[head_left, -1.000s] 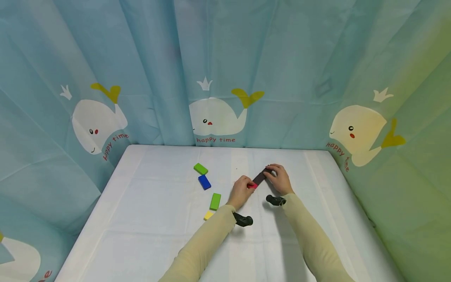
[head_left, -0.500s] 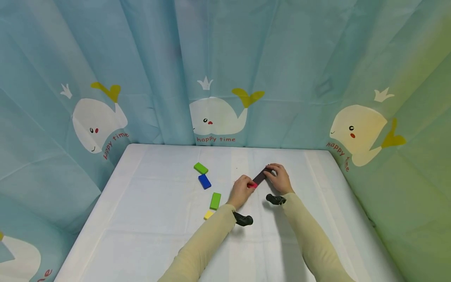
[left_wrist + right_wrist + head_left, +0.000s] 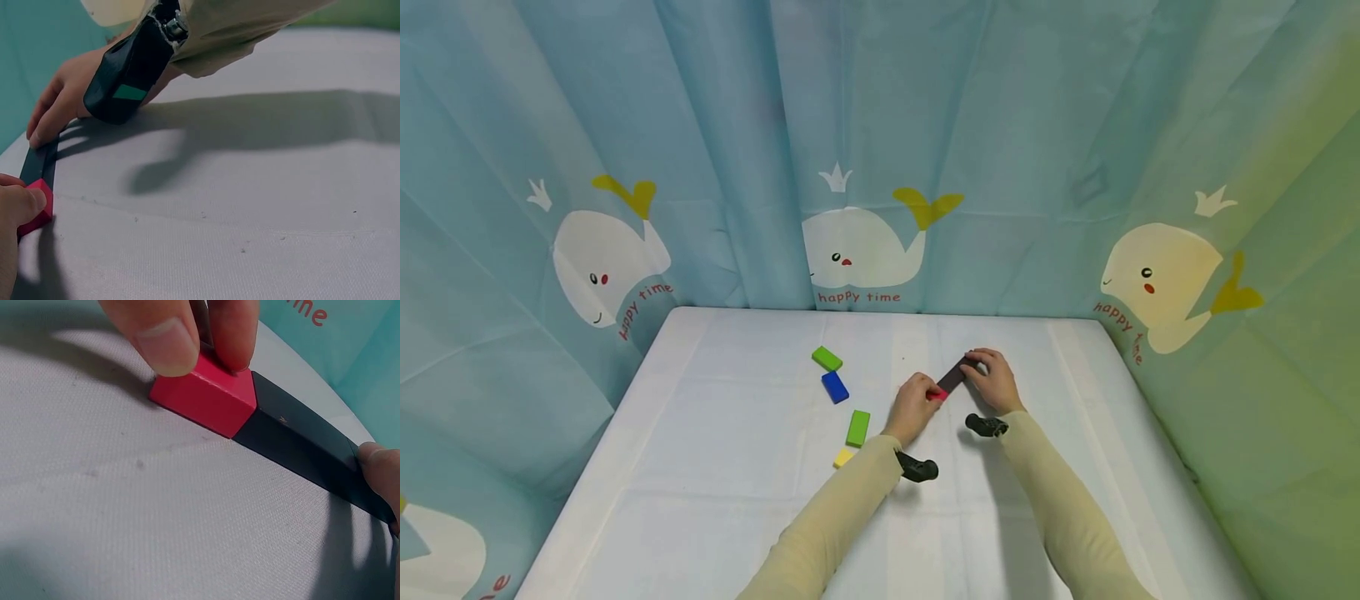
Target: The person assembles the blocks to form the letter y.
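Observation:
My left hand (image 3: 912, 408) pinches a red block (image 3: 203, 403) between thumb and finger, low on the white table. The red block's end meets a black block (image 3: 294, 428), and together they form a slanting row. A thin seam crosses the black part near its far end, by the right thumb (image 3: 378, 465). My right hand (image 3: 997, 385) holds that far end, with its thumb on the near side and fingers over the other. In the left wrist view, the red block (image 3: 44, 209) sits partly behind the left thumb, with the right hand (image 3: 72, 84) beyond it.
To the left lie a green block (image 3: 827, 359), a blue block (image 3: 835, 387), a second green block (image 3: 858, 428) and a yellow block (image 3: 843, 458), partly covered by the left sleeve. A whale-printed curtain (image 3: 1037, 150) borders the table's back and sides.

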Demonstrator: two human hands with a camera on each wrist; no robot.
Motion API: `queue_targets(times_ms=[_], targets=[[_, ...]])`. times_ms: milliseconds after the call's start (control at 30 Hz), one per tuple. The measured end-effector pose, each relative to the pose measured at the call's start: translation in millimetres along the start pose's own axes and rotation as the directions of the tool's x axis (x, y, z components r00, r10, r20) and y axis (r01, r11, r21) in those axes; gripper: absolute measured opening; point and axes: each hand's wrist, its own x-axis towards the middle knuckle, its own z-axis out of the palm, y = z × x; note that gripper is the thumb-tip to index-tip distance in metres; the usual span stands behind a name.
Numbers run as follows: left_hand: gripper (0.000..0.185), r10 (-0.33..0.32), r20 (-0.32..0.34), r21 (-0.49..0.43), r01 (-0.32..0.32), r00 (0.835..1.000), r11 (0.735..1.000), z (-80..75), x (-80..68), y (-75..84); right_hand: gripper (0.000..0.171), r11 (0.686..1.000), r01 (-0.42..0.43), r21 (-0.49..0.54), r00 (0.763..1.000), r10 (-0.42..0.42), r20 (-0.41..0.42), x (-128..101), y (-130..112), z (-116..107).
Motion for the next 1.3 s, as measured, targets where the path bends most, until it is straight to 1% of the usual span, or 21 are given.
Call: queue_targets(times_ms=[133,600,800,967,1067,1167,1200,1267,1300], targets=[[0.01,0.002,0.002,0.024,-0.002,1.0,1.0,1.1,-0.1,-0.3,0.038,1.0,-0.003,0.007,1.0,0.003,-0.001,-1,-2,0],[0.01,0.016,-0.029,0.003,-0.015,0.999,1.0,7.0,-3.0,-4.7,0.038,1.0,-0.001,0.0,1.0,0.001,-0.003,-1,-3,-1],[0.01,0.025,-0.031,-0.013,-0.026,0.999,1.0,6.2,-4.0,-3.0,0.038,1.0,-0.008,0.002,1.0,0.008,-0.005,-2,-3,-1],[0.01,0.023,-0.03,-0.003,-0.023,0.999,1.0,7.4,-4.6,-2.0,0.04,1.0,-0.014,-0.004,1.0,0.014,-0.026,-6,-5,-2],[0.01,0.024,-0.043,-0.02,-0.024,0.999,0.999,7.7,-5.8,-1.3,0.041,1.0,-0.002,0.001,0.998,0.002,-0.058,-10,-7,-3],[0.009,0.019,-0.065,-0.024,-0.02,0.998,0.999,5.0,-6.7,-0.9,0.042,1.0,0.008,0.014,0.997,-0.007,-0.083,-16,-13,-2],[0.009,0.027,-0.066,-0.01,-0.027,0.997,1.0,2.3,-7.0,-0.9,0.042,1.0,0.003,0.027,0.996,-0.001,-0.088,-19,-16,0],[0.012,0.055,-0.05,0.041,-0.053,0.997,0.998,-4.5,-7.7,-4.2,0.042,0.999,-0.011,0.046,0.996,0.015,-0.086,-26,-23,4],[0.014,0.084,-0.036,0.066,-0.081,0.996,0.995,-9.6,-8.1,-6.5,0.042,0.998,-0.018,0.055,0.996,0.022,-0.082,-30,-26,6]])
